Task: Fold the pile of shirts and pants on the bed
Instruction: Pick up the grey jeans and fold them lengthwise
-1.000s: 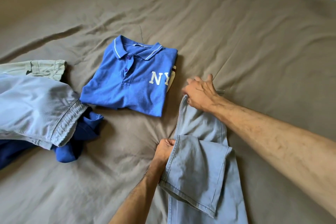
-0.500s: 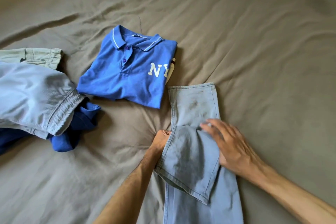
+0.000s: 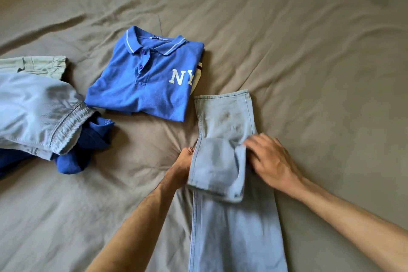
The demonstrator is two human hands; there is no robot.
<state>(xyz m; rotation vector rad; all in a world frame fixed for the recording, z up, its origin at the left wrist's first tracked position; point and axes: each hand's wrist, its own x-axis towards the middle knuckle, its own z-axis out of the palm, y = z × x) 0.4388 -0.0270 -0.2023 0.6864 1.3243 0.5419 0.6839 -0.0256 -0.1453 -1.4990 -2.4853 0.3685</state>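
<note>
Jeans (image 3: 227, 117) beside polo (image 3: 145, 81); left hand (image 3: 182, 166) grips them, right hand (image 3: 269, 161) seemingly pinching.

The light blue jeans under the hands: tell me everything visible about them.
The light blue jeans are pale, faded denim with stitched side seams and hems, and brownish stains near the far hem. They lie lengthwise on the brown bed sheet, just right of the folded blue NY polo shirt, running out of frame at the bottom. A flap is folded back over the middle. The left hand grips its left edge; the right hand touches its right edge, blurred.
</note>
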